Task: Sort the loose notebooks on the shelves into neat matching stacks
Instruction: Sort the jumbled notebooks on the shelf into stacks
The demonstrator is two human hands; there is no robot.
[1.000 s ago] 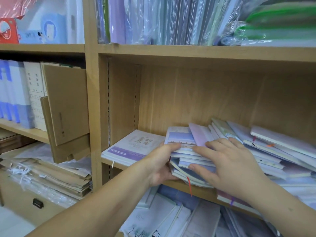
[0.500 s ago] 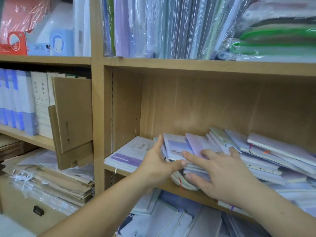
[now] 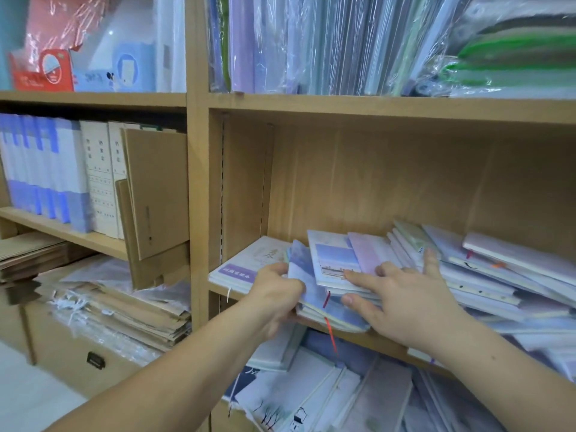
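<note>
As L hand [image 3: 277, 294] grips floppy blue notebks [image 3: 304, 272], R hand [image 3: 402, 304] flat atop

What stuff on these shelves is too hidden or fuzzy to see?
All head view:
- Blue notebooks: count hidden; left hand grips their edge.
- Pink notebook: lower part hidden under the right hand.
- White notebook: its writing is too blurred.
- Wrapped packs: covers hidden by shiny plastic.
- Lower-shelf notebooks: cut off by the bottom edge.
</note>
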